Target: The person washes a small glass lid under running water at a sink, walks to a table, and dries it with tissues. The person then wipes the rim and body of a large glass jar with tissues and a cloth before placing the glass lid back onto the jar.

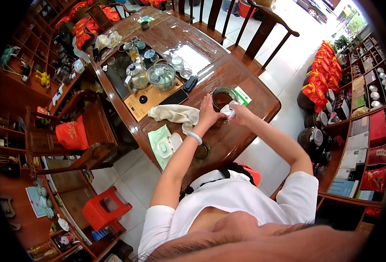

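Note:
A round glass bowl [224, 96] with a dark inside stands on the wooden table near its right end. My left hand [209, 113], with a pale bangle at the wrist, grips the bowl's near left side. At the near rim my right hand [242, 115] pinches a crumpled white wipe [229, 112] against the glass. Left of my hands lies a rumpled cream cloth [173, 113]. An opened green wipes packet [164, 145] with a white flip lid is beside my left forearm. Partly behind that forearm, a round glass piece [201, 151] rests on the table.
A green and white box [242, 96] touches the bowl's far side. A tea tray [151, 98] carries a glass kettle [136, 77] and a glass pot of cups [161, 77]. A phone [178, 97] and a dark case [190, 83] lie nearby. Wooden chairs [260, 37] line the far side.

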### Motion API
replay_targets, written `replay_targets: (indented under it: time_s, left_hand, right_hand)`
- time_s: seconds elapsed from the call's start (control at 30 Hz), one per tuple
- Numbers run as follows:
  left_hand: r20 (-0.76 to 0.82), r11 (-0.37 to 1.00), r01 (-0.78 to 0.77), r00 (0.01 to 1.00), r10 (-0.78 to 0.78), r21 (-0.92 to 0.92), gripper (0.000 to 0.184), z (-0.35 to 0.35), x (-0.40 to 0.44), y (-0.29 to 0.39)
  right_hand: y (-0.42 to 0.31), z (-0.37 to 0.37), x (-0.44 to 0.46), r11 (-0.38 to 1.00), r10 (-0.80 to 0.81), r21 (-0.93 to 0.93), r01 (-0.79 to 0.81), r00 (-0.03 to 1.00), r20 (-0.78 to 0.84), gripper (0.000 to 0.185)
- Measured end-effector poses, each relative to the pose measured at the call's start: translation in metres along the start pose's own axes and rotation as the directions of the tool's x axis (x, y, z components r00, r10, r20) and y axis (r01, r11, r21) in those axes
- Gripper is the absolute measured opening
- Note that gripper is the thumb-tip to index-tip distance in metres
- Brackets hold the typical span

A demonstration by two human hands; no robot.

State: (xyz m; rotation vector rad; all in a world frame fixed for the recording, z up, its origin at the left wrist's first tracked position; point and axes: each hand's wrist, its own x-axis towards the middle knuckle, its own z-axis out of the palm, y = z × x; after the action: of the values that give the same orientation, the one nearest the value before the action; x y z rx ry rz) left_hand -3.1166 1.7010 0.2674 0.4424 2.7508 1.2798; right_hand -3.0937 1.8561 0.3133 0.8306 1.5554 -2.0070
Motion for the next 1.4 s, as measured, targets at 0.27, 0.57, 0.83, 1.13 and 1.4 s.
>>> replay_targets:
  time_s: [0.27,0.57,0.83,1.13,1.4]
  left_hand:
    - [-0.257,0.964,-0.038,0.966,-0.032,-0.265,0.063,-0.003,-0.031,-0.016]
    - [0.405,0.053,0.406,0.914,-0.034,-0.912,0.035,-0.030,-0.093,0.025]
    - [0.460,0.164,0.500,0.858,-0.227,-0.851,0.021,-0.037,-0.104,0.036]
    - [-0.332,0.993,-0.084,0.942,0.054,-0.079,0.023,-0.077,0.025,0.019]
    - [0.315,0.838,-0.532,0.822,0.475,0.123,0.028,-0.031,0.080,0.073]
  right_hand:
    - [0.010,0.002,-0.092,0.914,-0.337,0.383,0.130,0.770,0.542,0.066]
    - [0.029,0.008,-0.081,0.866,-0.472,0.129,0.483,0.703,0.533,0.052]
    - [0.079,0.022,-0.062,0.028,-0.745,-0.573,0.819,0.399,0.534,0.063]
    - [0.047,-0.022,-0.007,0.251,-0.927,-0.672,0.697,0.374,0.041,0.076]
    - [0.040,-0.022,0.043,0.270,-0.883,-0.597,0.755,0.442,0.159,0.094]
